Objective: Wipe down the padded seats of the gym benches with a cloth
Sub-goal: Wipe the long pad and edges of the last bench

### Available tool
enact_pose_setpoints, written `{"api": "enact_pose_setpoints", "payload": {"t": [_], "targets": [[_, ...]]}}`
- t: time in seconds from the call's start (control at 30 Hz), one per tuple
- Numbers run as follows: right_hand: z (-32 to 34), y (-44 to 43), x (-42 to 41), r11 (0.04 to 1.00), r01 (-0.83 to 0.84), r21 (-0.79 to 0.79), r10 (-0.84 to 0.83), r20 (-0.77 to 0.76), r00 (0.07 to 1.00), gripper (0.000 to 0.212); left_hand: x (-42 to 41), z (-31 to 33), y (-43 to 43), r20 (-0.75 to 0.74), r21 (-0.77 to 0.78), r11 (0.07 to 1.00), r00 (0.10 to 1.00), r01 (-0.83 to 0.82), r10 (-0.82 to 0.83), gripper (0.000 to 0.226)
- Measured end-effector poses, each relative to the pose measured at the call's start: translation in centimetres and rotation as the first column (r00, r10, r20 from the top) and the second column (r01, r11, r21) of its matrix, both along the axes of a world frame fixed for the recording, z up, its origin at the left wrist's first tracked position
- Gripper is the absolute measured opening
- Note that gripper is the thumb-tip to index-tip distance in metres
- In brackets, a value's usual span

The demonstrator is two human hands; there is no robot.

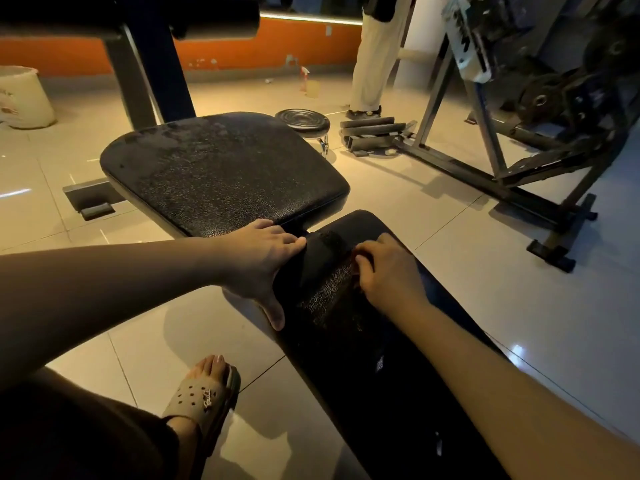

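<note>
in the middle of the frame we see our left hand (258,261) lying flat on the top end of the long black back pad (367,344), fingers straight and loosely spread toward the gap, thumb stretched down along the pad's left edge. just to its right, our right hand (389,273) sits on the same pad with its fingers curled under, bunching what looks like a dark reddish-brown cloth (348,277) against the vinyl; the light is dim and the cloth is hard to make out against the black surface. the two hands are near each other but apart.

above them, the wide padded seat (221,171) fills the centre, its grained surface speckled with a dull film, and our left fingertips touch its near edge.

at the lower left, our foot in a beige sandal (204,396) stands on the pale floor tiles. a round black disc stool (303,121) stands just beyond the seat. at the upper right a weight rack (554,95) holds plates, and someone in pale trousers (375,57) stands beside it. a white sack (22,97) sits at the upper left, below the orange wall band (242,50).
</note>
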State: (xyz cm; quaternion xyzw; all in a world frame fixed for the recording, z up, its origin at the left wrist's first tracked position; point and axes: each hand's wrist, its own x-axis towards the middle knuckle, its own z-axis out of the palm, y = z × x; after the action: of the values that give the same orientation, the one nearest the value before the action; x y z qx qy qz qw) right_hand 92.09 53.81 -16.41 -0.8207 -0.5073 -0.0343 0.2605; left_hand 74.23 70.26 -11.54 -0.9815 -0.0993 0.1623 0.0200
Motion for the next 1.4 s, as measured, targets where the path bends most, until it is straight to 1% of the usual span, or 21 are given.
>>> {"api": "enact_pose_setpoints", "payload": {"t": [0.07, 0.13, 0.2, 0.23, 0.33, 0.37, 0.4, 0.47, 0.53, 0.57, 0.63, 0.7, 0.8, 0.83, 0.93, 1.0, 1.07, 1.13, 1.2, 1.33, 1.4], "targets": [[-0.6, -2.2, -3.2, 0.982, -0.189, -0.023, 0.187, -0.063, 0.98, 0.026, 0.0, -0.1, 0.1, 0.008, -0.001, 1.0, 1.0, 0.001, -0.001, 0.136], [-1.0, -4.6, -5.7, 0.952, -0.302, -0.055, 0.301, -0.03, 0.953, 0.029, 0.1, -0.1, 0.2, 0.002, -0.006, 1.0, 1.0, -0.001, 0.001, 0.136], [-0.9, -4.1, -4.8, 0.958, -0.281, -0.06, 0.284, 0.056, 0.957, 0.03, 0.2, -0.3, 0.4, 0.01, -0.004, 1.0, 1.0, 0.006, -0.006, 0.137], [-0.8, -2.9, -3.8, 0.973, -0.23, -0.036, 0.232, 0.084, 0.969, 0.029, 0.2, -0.3, 0.4, 0.015, 0.008, 1.0, 1.0, 0.014, -0.014, 0.138], [0.3, 1.4, -0.8, 0.999, -0.028, 0.018, 0.026, 0.065, 0.998, 0.026, 0.2, -0.4, 0.4, 0.009, 0.025, 1.0, 1.0, 0.017, -0.017, 0.138], [0.3, 1.9, -0.5, 1.0, -0.004, 0.019, 0.003, 0.046, 0.999, 0.025, 0.1, -0.5, 0.3, 0.007, 0.023, 1.0, 1.0, 0.016, -0.016, 0.138], [0.1, 1.8, -0.7, 1.0, -0.023, 0.012, 0.023, 0.026, 0.999, 0.024, 0.1, -0.5, 0.4, 0.006, 0.024, 1.0, 1.0, 0.015, -0.015, 0.138], [-0.6, -0.8, -2.6, 0.99, -0.137, -0.021, 0.136, -0.029, 0.99, 0.023, 0.2, -0.5, 0.4, 0.0, 0.025, 1.0, 1.0, 0.014, -0.014, 0.138], [-1.4, -4.8, -5.5, 0.962, -0.265, -0.058, 0.264, -0.028, 0.964, 0.026, 0.5, -0.5, 0.6, -0.009, 0.036, 0.999, 1.0, 0.019, -0.019, 0.139], [-1.7, -6.0, -6.3, 0.955, -0.288, -0.073, 0.289, 0.001, 0.957, 0.027, 0.6, -0.5, 0.6, -0.014, 0.042, 0.999, 1.0, 0.022, -0.021, 0.139], [-1.8, -5.4, -5.5, 0.957, -0.281, -0.07, 0.286, 0.067, 0.956, 0.027, 0.7, -0.6, 0.6, -0.017, 0.043, 0.999, 1.0, 0.023, -0.023, 0.139], [-1.4, -2.1, -3.4, 0.979, -0.2, -0.026, 0.202, 0.117, 0.972, 0.026, 0.8, -0.6, 0.7, -0.009, 0.046, 0.999, 1.0, 0.029, -0.029, 0.138], [-0.1, 2.5, -0.9, 1.0, -0.007, 0.004, 0.007, 0.063, 0.998, 0.025, 0.4, -0.6, 0.6, -0.017, 0.025, 0.999, 1.0, 0.019, -0.019, 0.137], [-0.2, 2.8, -0.8, 1.0, 0.013, 0.004, -0.013, 0.044, 0.999, 0.025, 0.3, -0.6, 0.6, -0.019, 0.024, 1.0, 1.0, 0.014, -0.014, 0.137], [-0.9, -0.9, -2.9, 0.995, -0.093, -0.034, 0.091, -0.037, 0.995, 0.023, 0.3, -0.6, 0.5, -0.025, 0.031, 0.999, 1.0, 0.015, -0.014, 0.139], [-1.3, -4.7, -4.7, 0.975, -0.196, -0.106, 0.192, -0.047, 0.98, 0.025, 0.6, -0.6, 0.5, -0.026, 0.044, 0.999, 0.999, 0.027, -0.026, 0.139], [-1.2, -5.6, -4.9, 0.964, -0.226, -0.142, 0.223, -0.039, 0.974, 0.027, 0.7, -0.6, 0.6, -0.026, 0.051, 0.998, 0.999, 0.032, -0.03, 0.14], [-0.8, -3.3, -3.6, 0.976, -0.194, -0.104, 0.197, 0.026, 0.98, 0.026, 0.7, -0.6, 0.6, -0.025, 0.054, 0.998, 0.999, 0.035, -0.033, 0.14], [-0.7, 0.4, -1.8, 0.995, -0.093, -0.046, 0.097, 0.09, 0.991, 0.026, 0.5, -0.5, 0.5, -0.024, 0.036, 0.999, 0.999, 0.024, -0.023, 0.139], [-0.5, 5.3, 1.6, 0.978, 0.19, 0.085, -0.185, -0.061, 0.981, 0.03, 0.0, -0.4, 0.1, -0.002, 0.013, 1.0, 1.0, 0.003, -0.003, 0.137], [-0.8, 5.5, 2.1, 0.962, 0.253, 0.099, -0.251, -0.041, 0.967, 0.031, 0.0, -0.3, 0.2, 0.004, 0.014, 1.0, 1.0, 0.007, -0.007, 0.136]]}}
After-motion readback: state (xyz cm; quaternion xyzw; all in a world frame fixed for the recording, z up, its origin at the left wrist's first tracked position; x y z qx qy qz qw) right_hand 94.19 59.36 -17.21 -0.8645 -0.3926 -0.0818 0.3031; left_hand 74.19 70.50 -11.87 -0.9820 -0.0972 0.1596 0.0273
